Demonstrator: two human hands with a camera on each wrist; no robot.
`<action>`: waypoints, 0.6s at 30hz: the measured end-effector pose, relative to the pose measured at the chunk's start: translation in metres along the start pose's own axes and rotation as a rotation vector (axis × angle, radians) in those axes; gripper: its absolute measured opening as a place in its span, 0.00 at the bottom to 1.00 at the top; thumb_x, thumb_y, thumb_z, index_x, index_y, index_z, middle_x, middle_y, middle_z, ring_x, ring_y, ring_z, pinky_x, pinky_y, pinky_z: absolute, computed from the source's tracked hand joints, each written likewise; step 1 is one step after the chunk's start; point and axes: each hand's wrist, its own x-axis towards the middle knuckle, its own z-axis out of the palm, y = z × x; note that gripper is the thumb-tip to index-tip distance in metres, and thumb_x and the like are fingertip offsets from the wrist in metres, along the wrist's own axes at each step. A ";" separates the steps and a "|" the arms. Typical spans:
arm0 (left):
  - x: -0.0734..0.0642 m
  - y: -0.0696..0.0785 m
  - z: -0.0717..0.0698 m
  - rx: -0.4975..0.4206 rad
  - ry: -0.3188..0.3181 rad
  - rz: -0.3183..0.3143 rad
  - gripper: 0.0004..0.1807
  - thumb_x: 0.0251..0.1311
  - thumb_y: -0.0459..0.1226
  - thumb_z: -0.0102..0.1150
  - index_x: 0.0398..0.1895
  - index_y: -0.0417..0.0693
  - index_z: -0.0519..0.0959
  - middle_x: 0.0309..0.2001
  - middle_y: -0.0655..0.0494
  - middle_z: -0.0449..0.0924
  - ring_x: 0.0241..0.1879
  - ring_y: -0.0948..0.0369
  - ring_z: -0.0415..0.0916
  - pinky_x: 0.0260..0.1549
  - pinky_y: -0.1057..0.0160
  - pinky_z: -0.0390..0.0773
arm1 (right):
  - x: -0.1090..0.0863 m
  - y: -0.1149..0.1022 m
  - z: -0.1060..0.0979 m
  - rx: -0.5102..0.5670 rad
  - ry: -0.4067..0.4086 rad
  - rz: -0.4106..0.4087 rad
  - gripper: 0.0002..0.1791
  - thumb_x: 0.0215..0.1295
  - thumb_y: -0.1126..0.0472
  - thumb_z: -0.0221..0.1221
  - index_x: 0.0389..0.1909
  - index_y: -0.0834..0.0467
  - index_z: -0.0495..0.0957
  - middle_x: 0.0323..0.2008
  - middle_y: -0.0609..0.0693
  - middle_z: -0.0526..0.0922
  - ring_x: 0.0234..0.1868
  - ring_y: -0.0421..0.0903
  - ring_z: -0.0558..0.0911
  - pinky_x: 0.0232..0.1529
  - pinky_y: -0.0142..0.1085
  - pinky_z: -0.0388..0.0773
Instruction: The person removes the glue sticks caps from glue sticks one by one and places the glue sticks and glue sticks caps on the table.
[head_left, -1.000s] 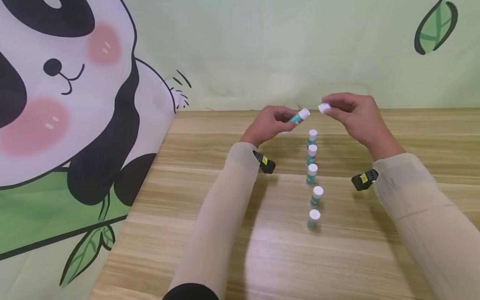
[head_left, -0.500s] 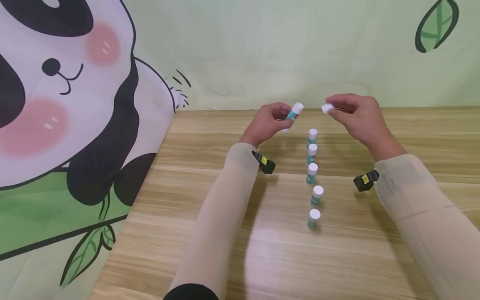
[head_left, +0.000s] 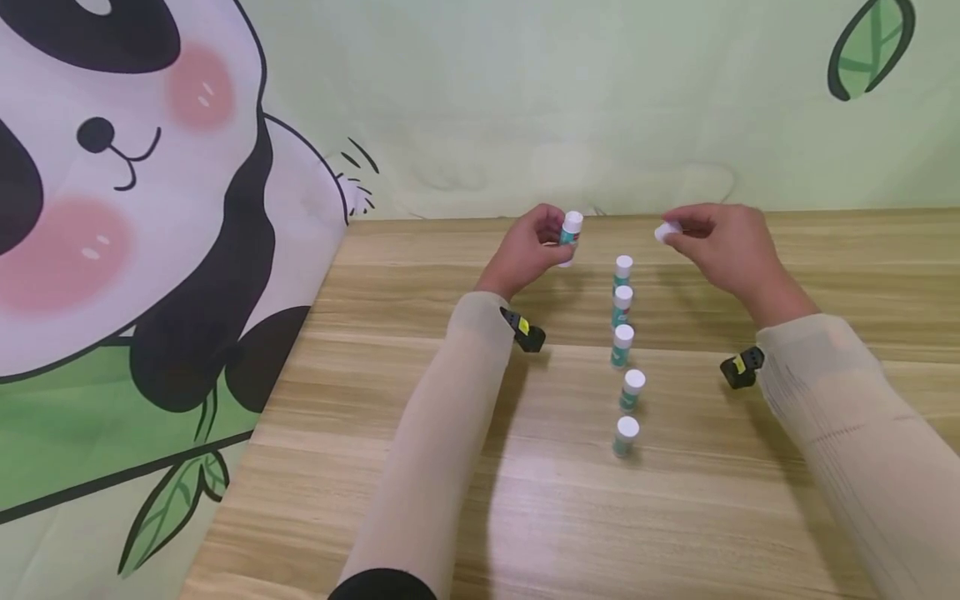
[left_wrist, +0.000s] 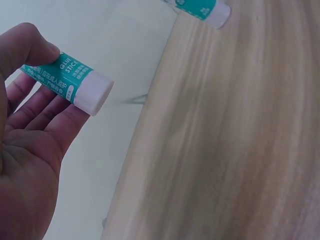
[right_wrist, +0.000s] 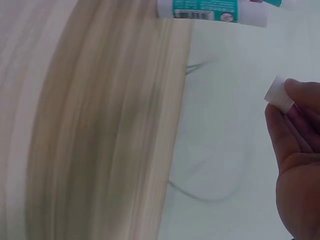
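Observation:
My left hand point(head_left: 522, 252) grips a glue stick point(head_left: 571, 227) between thumb and fingers, roughly upright above the back of the table. Its teal label reads "GLUE STICK" in the left wrist view, where one white end point(left_wrist: 94, 93) faces the camera. To the right, my right hand point(head_left: 731, 250) pinches a small white cap point(right_wrist: 279, 95) between thumb and fingertips, apart from the stick. Between my forearms several more glue sticks point(head_left: 621, 346) with white tops stand upright in a line running from back to front.
The wood-grain table point(head_left: 420, 350) ends at the back against a pale green backdrop point(head_left: 480, 108) with a panda drawing point(head_left: 300, 192) on the left. Black wrist cameras point(head_left: 522, 331) sit at both cuffs. The nearest standing glue stick point(head_left: 626, 437) is between the forearms.
My left hand has tipped the glue stick from a rightward slant to nearly upright and drawn it left. My right hand has moved slightly right and down with the cap, widening the gap.

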 end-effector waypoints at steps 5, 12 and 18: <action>-0.001 -0.004 0.001 -0.004 0.003 -0.001 0.18 0.57 0.30 0.62 0.50 0.44 0.70 0.48 0.52 0.79 0.50 0.60 0.77 0.48 0.66 0.79 | -0.001 0.006 0.004 -0.018 -0.004 -0.021 0.22 0.69 0.53 0.57 0.58 0.61 0.76 0.54 0.63 0.81 0.55 0.58 0.79 0.55 0.54 0.76; -0.002 -0.009 0.003 -0.009 0.024 0.008 0.18 0.58 0.29 0.62 0.50 0.41 0.70 0.48 0.48 0.78 0.49 0.58 0.77 0.48 0.64 0.79 | -0.001 0.010 0.007 -0.028 -0.003 -0.080 0.20 0.68 0.57 0.59 0.55 0.64 0.78 0.50 0.64 0.82 0.53 0.59 0.81 0.54 0.54 0.76; -0.002 -0.013 0.003 0.022 0.032 -0.032 0.20 0.59 0.31 0.63 0.54 0.43 0.70 0.51 0.49 0.77 0.49 0.58 0.76 0.51 0.64 0.77 | 0.000 0.013 0.009 -0.086 -0.028 -0.095 0.18 0.68 0.59 0.58 0.54 0.65 0.78 0.50 0.66 0.82 0.52 0.60 0.80 0.54 0.55 0.74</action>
